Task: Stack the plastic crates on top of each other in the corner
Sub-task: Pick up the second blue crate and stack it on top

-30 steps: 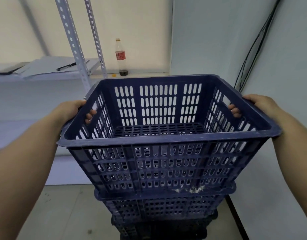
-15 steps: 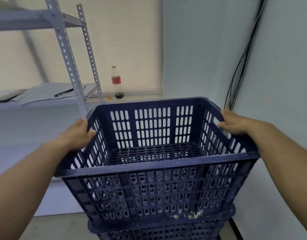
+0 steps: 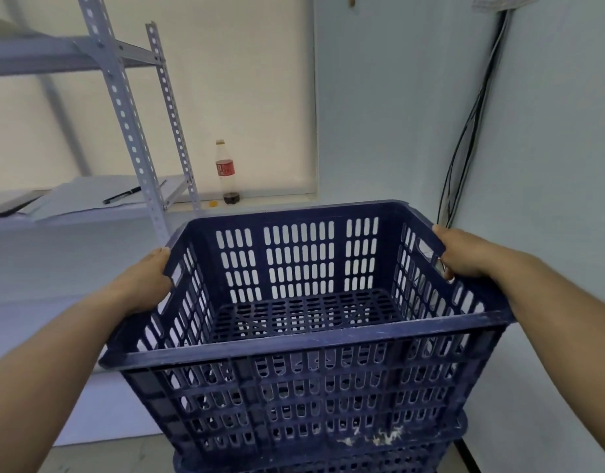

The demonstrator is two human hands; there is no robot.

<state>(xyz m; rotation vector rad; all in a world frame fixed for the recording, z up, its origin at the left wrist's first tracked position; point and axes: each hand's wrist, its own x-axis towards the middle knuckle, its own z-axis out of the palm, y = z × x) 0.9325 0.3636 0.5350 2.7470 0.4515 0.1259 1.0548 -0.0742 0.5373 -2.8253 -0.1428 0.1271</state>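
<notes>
We hold the top crate by its two short sides, and it sits nested on the rim of another crate below it, in the corner where the two pale walls meet. Our left hand presses against the outside of the left wall just under the rim, beside the handle slot; we cannot tell how its fingers lie. Our right hand wraps the right rim near the far corner, thumb tip showing by the handle slot. Gripping both sides at once keeps the crate level, so it can settle squarely into the one beneath. It looks seated or nearly so, though the lower rim is mostly hidden. Black cables run down the right wall just behind the crate, which leaves little room on that side. A bottle stands on the ledge beyond, beside a metal shelf.
</notes>
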